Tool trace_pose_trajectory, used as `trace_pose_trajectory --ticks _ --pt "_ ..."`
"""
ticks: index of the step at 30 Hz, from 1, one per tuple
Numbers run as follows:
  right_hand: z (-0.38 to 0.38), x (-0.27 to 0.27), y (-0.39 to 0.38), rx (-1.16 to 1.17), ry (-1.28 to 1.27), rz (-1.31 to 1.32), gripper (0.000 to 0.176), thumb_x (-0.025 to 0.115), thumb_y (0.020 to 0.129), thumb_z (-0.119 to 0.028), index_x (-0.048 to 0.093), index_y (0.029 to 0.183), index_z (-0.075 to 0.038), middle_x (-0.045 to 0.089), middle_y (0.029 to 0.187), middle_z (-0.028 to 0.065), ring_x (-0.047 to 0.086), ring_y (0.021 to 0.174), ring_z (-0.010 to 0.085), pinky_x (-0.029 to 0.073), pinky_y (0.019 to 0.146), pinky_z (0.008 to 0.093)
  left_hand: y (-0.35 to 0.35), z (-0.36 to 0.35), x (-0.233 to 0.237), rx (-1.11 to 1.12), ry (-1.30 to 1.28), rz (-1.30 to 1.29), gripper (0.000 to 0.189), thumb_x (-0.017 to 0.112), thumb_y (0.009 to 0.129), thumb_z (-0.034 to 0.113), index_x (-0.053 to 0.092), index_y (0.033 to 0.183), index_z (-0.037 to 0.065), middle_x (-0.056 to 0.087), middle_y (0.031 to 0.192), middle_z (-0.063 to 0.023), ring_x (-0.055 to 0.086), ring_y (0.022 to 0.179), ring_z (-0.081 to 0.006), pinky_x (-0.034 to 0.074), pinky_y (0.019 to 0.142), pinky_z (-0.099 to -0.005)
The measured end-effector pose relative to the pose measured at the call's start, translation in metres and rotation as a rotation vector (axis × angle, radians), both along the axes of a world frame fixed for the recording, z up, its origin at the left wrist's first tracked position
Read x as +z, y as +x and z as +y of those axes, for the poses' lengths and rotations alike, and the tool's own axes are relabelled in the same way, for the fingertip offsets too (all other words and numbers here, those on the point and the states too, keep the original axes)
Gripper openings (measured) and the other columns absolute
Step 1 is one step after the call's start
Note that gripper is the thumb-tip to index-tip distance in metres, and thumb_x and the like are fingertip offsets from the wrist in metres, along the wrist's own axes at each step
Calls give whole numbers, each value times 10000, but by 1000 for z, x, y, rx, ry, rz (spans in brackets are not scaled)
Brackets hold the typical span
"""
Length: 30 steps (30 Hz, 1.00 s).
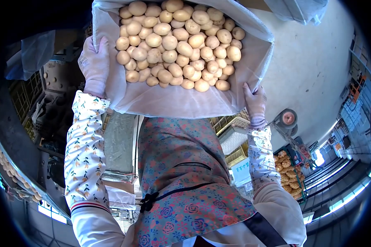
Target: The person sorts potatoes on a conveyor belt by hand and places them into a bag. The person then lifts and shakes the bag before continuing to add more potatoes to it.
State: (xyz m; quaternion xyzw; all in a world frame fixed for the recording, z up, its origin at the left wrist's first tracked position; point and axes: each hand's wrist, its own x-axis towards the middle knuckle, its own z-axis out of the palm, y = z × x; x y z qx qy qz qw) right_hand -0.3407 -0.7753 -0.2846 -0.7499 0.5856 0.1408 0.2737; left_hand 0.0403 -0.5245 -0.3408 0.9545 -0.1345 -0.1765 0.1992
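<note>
Many pale, round potatoes (pixel 169 43) lie heaped inside a translucent white liner (pixel 173 101), which is spread into a box shape in front of me. Whether a stiff box stands under it is hidden. My left hand (pixel 94 66), in a whitish glove, is closed on the liner's left edge. At the lower right corner, my gloved right hand (pixel 255 101) grips the rim, with the thumb on the near side and the other fingers mostly hidden. The potatoes touch neither hand.
Dark machinery with rollers (pixel 53 92) stands to the left. A trolley wheel (pixel 288 118) is on the floor at right, near a crate of orange-brown, netted-looking produce (pixel 288 171). Yellow crates (pixel 235 127) sit behind my apron (pixel 185 164). More plastic sheeting (pixel 301 8) shows at the upper right.
</note>
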Motion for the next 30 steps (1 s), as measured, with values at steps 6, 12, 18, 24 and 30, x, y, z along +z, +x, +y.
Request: trace_pose_trajectory --ticks 6,12,18,24,30 --pt "31 -1 -29 -120 53 33 380 697 826 -328 671 980 18 669 836 194 649 804 335 492 763 428 -1 5 -14 -4 -66 -10 338 635 890 388 644 1037 84 702 903 -130 678 855 -303 513 779 -391" --pt "47 -10 -57 -885 800 -12 448 610 897 -379 609 1216 -64 660 756 69 643 582 142 537 528 231 -21 9 22 66 -299 177 514 712 845 317 547 1225 11 660 1098 -167 650 972 -259 499 867 -351" --pt "64 -16 -64 -938 1061 -242 409 488 960 -369 524 1248 -81 629 709 76 570 532 136 401 442 211 -131 106 42 648 -19 906 447 691 850 340 598 1061 -42 651 765 -122 603 599 -226 500 592 -323" --pt "24 22 -24 -808 956 -278 364 493 957 -330 644 991 -1 592 576 80 538 469 141 371 413 221 -82 46 71 827 -377 1054 181 594 902 250 581 926 71 525 592 -6 487 446 -116 395 376 -227" --pt "-6 60 31 -777 768 -445 351 553 921 -364 616 867 -22 617 597 96 559 479 155 381 404 220 -59 22 89 762 -798 946 220 509 973 208 602 1029 16 418 601 37 422 494 -65 388 459 -215"
